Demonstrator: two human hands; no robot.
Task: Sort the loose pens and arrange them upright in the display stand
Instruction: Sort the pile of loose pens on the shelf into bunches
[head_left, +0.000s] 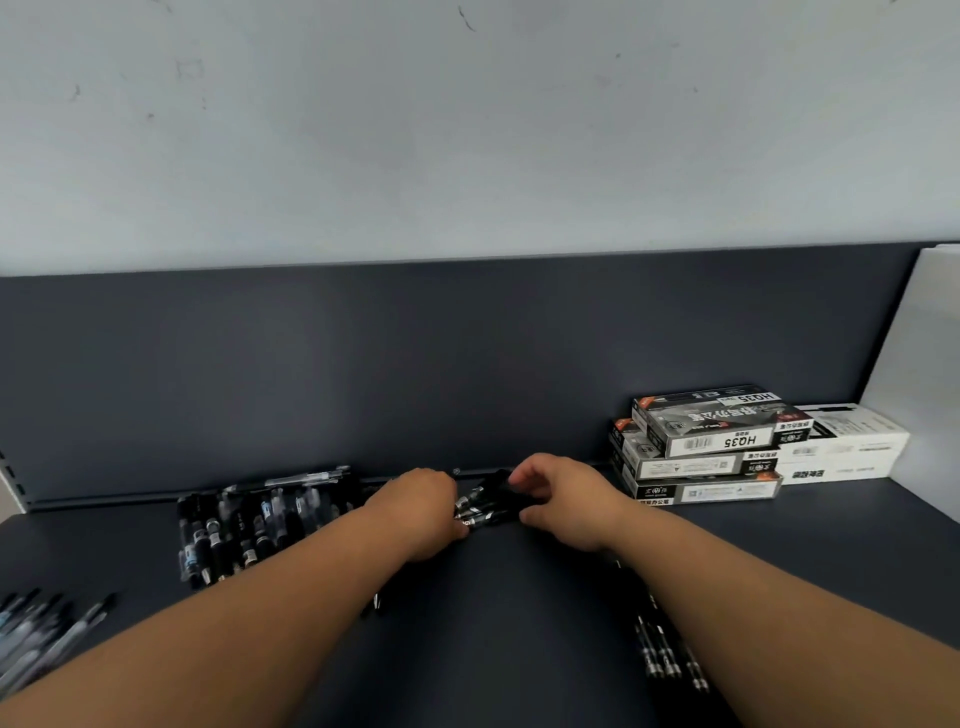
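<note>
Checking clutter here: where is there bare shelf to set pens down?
Bare: between the forearms, nearer than the pen bundle; in front of the box stack; left of the pen row. Crowded: stray pens under the right forearm, pen pile in the front-left corner.

Pen row (260, 519) left; boxes (727, 452) right; pen bundle (483, 506) between, on shelf (493, 623).
</note>
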